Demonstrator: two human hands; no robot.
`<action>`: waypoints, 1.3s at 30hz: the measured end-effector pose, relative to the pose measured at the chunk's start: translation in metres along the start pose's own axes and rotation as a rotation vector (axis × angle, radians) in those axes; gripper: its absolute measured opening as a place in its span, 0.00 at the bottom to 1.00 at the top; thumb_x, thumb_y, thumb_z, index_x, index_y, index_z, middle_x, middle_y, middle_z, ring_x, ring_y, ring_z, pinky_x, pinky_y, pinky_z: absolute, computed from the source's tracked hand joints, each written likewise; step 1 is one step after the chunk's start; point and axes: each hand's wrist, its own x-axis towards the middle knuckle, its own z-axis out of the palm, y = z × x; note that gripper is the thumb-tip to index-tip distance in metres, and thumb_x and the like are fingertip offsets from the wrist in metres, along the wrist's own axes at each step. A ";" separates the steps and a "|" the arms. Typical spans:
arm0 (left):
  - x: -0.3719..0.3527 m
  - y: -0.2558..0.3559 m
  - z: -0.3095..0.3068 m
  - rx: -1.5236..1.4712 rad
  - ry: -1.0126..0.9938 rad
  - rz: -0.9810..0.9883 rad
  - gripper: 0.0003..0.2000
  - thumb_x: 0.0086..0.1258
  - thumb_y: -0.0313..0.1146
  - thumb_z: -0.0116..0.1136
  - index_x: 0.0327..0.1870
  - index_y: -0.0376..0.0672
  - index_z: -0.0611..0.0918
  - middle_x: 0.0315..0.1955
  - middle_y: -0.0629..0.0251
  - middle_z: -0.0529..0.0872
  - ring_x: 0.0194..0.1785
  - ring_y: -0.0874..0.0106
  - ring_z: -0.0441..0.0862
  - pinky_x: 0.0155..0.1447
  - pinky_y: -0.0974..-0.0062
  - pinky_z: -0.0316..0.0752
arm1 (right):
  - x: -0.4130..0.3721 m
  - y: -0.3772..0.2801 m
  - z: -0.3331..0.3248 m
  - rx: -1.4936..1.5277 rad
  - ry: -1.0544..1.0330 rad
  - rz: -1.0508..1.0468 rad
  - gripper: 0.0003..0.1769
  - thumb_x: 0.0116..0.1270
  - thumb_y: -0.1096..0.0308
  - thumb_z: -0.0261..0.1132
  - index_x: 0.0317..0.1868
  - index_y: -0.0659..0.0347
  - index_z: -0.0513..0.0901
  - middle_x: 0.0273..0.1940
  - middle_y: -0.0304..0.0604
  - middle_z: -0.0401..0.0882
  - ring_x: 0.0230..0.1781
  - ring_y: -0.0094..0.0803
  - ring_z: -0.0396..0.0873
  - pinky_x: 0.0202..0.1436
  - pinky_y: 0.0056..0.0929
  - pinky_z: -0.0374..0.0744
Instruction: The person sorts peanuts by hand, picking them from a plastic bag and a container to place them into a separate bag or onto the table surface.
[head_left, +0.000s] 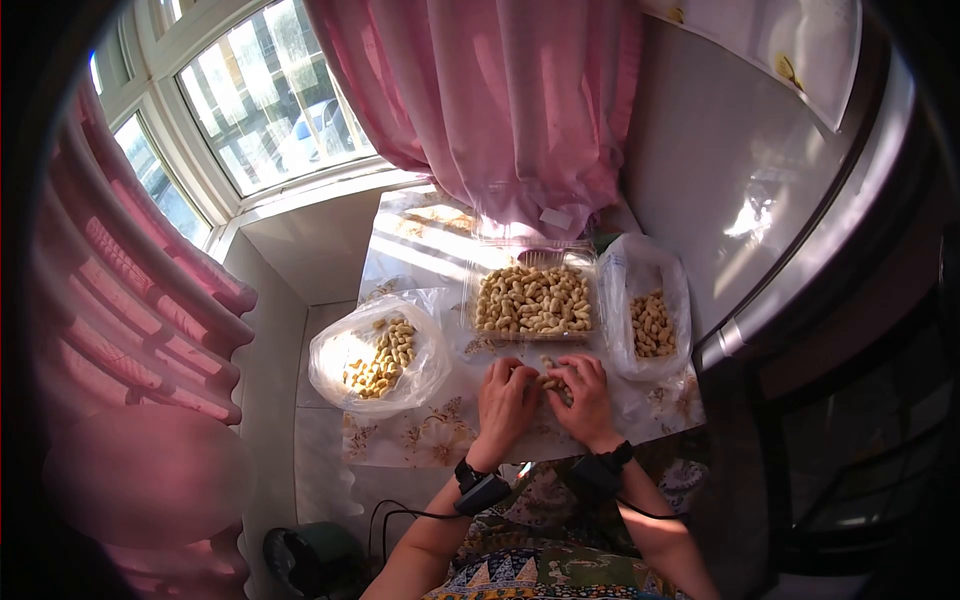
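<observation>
Both hands are close together over the front part of a flowered tablecloth. My right hand is closed around a few peanuts, some of which show at its inner side. The fingers of my left hand are bent together right beside them; what they hold, if anything, is hidden. Just beyond the hands stands a clear plastic box full of unshelled peanuts. A white plastic bag with peanuts inside lies open at the left, and another bag with peanuts stands at the right.
Behind the table hangs a pink curtain, with a window to the left. A pale panel rises at the right. Dark cables run near the left forearm, above a dark green object at the lower left.
</observation>
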 end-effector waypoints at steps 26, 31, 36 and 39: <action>0.003 0.002 -0.003 -0.089 0.024 -0.068 0.08 0.73 0.23 0.58 0.49 0.42 0.84 0.47 0.57 0.85 0.53 0.51 0.82 0.55 0.55 0.77 | 0.029 -0.023 -0.037 0.145 0.334 -0.051 0.10 0.73 0.65 0.71 0.47 0.63 0.84 0.51 0.45 0.85 0.56 0.47 0.79 0.62 0.44 0.77; 0.003 0.003 -0.004 -0.100 0.030 -0.033 0.08 0.71 0.22 0.59 0.48 0.42 0.84 0.46 0.57 0.85 0.52 0.51 0.82 0.55 0.55 0.78 | 0.076 -0.003 -0.052 -0.023 0.338 -0.069 0.09 0.72 0.67 0.72 0.49 0.61 0.85 0.51 0.44 0.82 0.58 0.46 0.77 0.65 0.45 0.74; -0.001 -0.005 -0.002 -0.109 0.017 -0.050 0.11 0.67 0.21 0.61 0.48 0.43 0.85 0.46 0.58 0.85 0.53 0.51 0.82 0.55 0.56 0.78 | 0.046 -0.002 -0.035 0.034 0.349 -0.009 0.10 0.72 0.69 0.70 0.52 0.61 0.85 0.53 0.46 0.83 0.58 0.47 0.77 0.65 0.45 0.74; 0.002 0.004 -0.009 -0.158 -0.011 -0.054 0.13 0.63 0.22 0.63 0.49 0.42 0.84 0.47 0.57 0.85 0.53 0.51 0.82 0.54 0.56 0.78 | 0.011 0.000 -0.019 0.073 0.257 -0.012 0.14 0.69 0.71 0.70 0.54 0.61 0.85 0.54 0.47 0.83 0.56 0.49 0.79 0.62 0.44 0.77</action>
